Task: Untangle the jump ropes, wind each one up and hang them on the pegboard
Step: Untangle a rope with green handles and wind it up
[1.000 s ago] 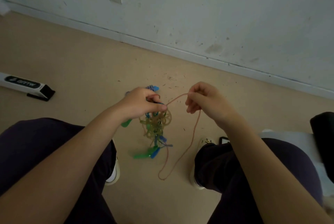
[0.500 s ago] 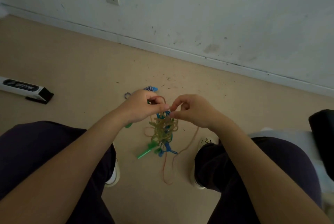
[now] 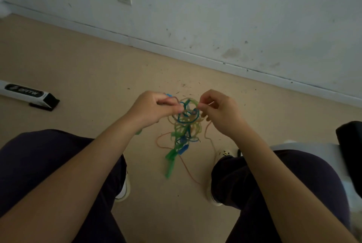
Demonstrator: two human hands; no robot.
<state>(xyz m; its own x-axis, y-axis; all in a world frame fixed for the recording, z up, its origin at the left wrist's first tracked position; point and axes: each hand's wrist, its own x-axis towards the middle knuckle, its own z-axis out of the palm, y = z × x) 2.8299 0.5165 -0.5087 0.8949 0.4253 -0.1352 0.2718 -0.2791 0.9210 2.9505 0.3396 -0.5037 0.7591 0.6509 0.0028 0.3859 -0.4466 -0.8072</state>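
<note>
At the far left a white and black box with a logo [image 3: 29,94] lies on the beige floor [image 3: 88,62], well away from the work. The left hand [image 3: 152,109] has its grip closed, thumb and curled fingers pinching a strand at the upper left edge of the knotted bundle of thin plastic jump ropes in yellow-green, blue and orange [image 3: 186,121], probably to anchor the knot. The bundle hangs in the air between the knees, above the floor, so loose ends can drop free. A green handle [image 3: 170,161] and a blue handle [image 3: 184,147] dangle below it, and an orange strand [image 3: 188,170] trails toward the floor. The right hand [image 3: 219,113] also has a closed grip, pinching a loop at the upper right edge, apparently pulling opposite the left to spread the knot. No pegboard is in view.
</note>
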